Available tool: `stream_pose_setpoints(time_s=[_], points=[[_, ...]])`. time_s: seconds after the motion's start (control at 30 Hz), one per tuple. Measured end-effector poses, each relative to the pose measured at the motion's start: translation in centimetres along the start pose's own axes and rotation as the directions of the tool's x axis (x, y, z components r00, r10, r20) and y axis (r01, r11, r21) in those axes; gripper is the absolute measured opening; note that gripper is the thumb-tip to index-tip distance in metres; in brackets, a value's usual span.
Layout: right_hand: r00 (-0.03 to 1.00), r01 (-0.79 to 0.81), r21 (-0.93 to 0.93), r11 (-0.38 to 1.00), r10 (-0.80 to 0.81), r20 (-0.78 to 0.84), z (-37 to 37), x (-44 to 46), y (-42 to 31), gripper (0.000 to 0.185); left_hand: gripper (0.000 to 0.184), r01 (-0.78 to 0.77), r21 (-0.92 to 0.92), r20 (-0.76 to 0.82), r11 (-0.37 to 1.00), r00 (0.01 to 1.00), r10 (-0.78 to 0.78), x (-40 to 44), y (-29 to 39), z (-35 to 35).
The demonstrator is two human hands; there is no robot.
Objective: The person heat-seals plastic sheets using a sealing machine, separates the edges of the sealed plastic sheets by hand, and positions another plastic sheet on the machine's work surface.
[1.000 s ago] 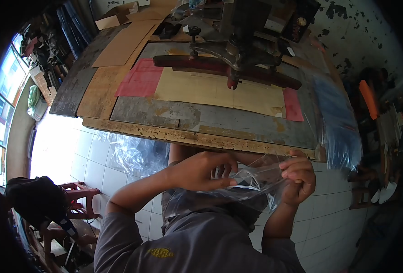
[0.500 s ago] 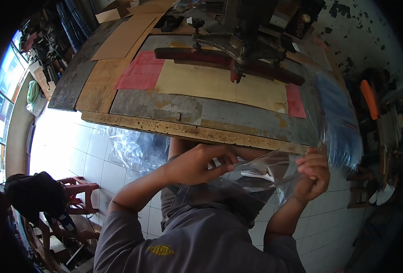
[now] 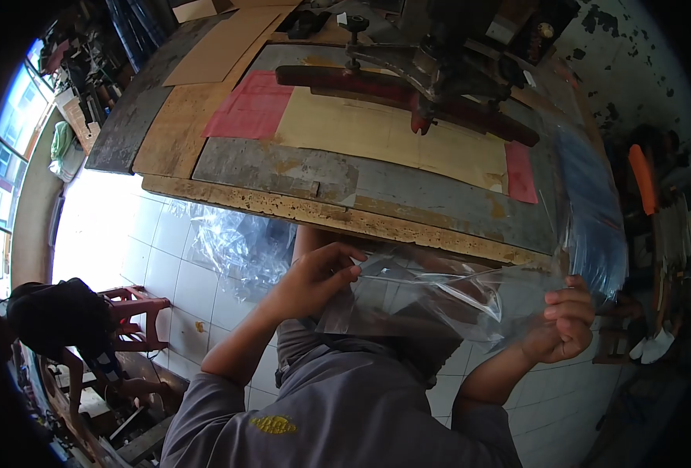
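A clear plastic sheet (image 3: 431, 300), perhaps a bag, is stretched between my hands over my lap, just in front of the table edge. My left hand (image 3: 322, 277) pinches its left end between thumb and fingers. At the other end, my right hand (image 3: 565, 324) grips the plastic with its fingers curled. Beyond the sheet, the worktable holds a yellow panel (image 3: 384, 136) with a pink patch (image 3: 248, 105) at its left and a smaller pink patch (image 3: 521, 173) at its right. Above the panel sits a press with a dark red bar (image 3: 322, 78).
A stack of bluish clear plastic (image 3: 595, 210) hangs at the table's right side. Crumpled plastic (image 3: 240, 249) lies on the floor below the wooden table edge (image 3: 283, 207). Cardboard (image 3: 213, 58) rests at the back left. A red stool (image 3: 138, 316) stands at left.
My hands have moved apart, the left one leftward and the right one rightward and down, and the plastic sheet is drawn out wider between them. The view has shifted slightly.
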State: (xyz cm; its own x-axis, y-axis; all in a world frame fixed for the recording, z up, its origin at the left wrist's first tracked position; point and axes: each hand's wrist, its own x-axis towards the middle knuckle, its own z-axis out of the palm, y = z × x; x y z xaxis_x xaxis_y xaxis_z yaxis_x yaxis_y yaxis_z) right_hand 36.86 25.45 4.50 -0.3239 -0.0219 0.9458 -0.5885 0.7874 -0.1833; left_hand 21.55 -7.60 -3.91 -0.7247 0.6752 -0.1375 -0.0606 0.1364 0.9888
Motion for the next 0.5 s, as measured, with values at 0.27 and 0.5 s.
stream_pose_setpoints(time_s=[0.27,0.5], points=[[0.995,-0.062,-0.073,0.995,0.057,-0.078,-0.2,-0.3,-0.1,0.007,0.022,-0.075,0.202,-0.015,0.977,0.997,0.08,-0.2,1.8,-0.5],[0.995,-0.067,-0.112,0.991,0.058,-0.085,-0.4,-0.7,0.8,0.014,0.014,-0.205,0.301,-0.099,0.931,0.964,0.245,0.1,1.3,-0.7]])
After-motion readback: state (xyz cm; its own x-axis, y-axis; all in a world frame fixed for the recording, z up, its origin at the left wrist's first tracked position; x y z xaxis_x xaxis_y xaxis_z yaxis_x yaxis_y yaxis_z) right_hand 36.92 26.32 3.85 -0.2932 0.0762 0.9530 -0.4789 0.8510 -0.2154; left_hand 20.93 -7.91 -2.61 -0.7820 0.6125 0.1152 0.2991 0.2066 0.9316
